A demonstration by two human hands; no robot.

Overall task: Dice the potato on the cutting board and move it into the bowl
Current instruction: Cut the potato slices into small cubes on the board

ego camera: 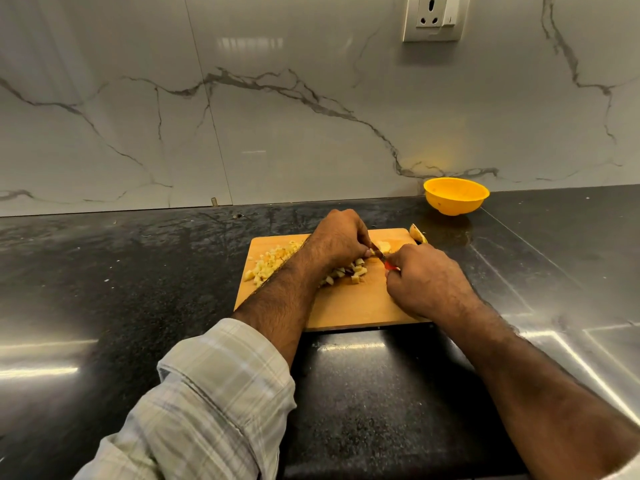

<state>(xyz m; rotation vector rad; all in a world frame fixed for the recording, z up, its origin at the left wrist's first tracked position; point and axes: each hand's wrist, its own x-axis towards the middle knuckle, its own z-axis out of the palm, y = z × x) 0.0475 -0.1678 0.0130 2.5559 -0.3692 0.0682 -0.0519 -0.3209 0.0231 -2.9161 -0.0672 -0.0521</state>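
A wooden cutting board (360, 306) lies on the dark counter. Pale diced potato pieces (268, 266) are heaped on its left and middle, partly hidden by my left forearm. My left hand (337, 237) is curled over a potato piece (383, 245) near the board's far edge and pinches it. My right hand (424, 278) grips a knife (381, 256) by its red handle, the blade at the potato piece beside my left fingertips. A potato wedge (417, 233) lies at the board's far right corner. The yellow bowl (456, 195) stands behind the board on the right, against the wall.
The black speckled counter (138, 271) runs left and right of the board, with a shiny steel surface (571, 289) to the right. A marble-patterned wall rises behind, with a power socket (434, 17) high up.
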